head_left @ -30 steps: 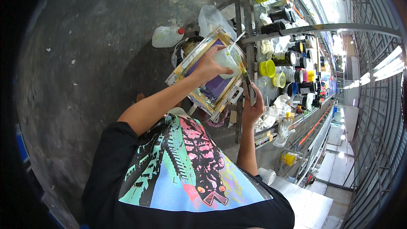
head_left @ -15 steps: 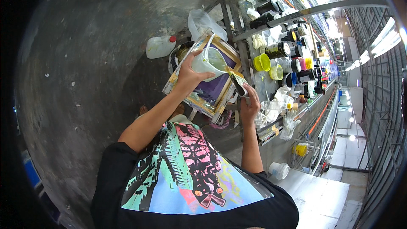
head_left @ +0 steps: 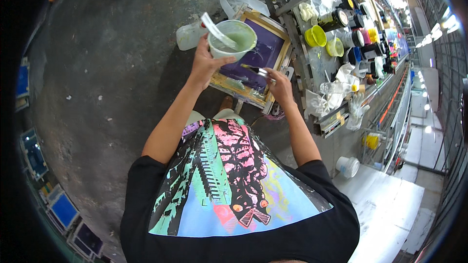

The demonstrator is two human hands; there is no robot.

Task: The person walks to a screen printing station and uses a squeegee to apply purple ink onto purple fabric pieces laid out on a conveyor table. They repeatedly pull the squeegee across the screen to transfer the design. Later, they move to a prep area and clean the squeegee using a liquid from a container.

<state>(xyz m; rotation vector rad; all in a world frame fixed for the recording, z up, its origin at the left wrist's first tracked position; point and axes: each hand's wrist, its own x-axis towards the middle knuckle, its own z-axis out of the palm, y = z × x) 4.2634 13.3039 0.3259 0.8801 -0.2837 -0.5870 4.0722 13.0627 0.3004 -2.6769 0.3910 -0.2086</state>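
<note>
My left hand (head_left: 204, 68) grips a white plastic tub (head_left: 225, 54), thumb along its near side. The tub is tilted with its mouth toward me, and greenish residue coats the inside. A white strip (head_left: 214, 28), perhaps the tub's handle, crosses the mouth and sticks up past the rim. Between the fingers of my right hand (head_left: 281, 87) is a flat paintbrush (head_left: 254, 69), its yellowish bristle end pointing left, just below and apart from the tub. Beneath both hands lies a wood-framed printing screen (head_left: 261, 44) with purple mesh, partly hidden by the tub.
A white jug (head_left: 187, 38) stands on the floor left of the tub. To the right, a long workbench (head_left: 312, 65) carries yellow tubs (head_left: 316, 36), dark ink jars (head_left: 334, 20) and crumpled rags. A white bucket (head_left: 347, 166) sits further right; several framed screens (head_left: 63, 209) lie at the left edge.
The tub has tipped so its mouth faces me more. My right hand has drawn the brush away from the tub's rim and turned it edge-on. My view has shifted.
</note>
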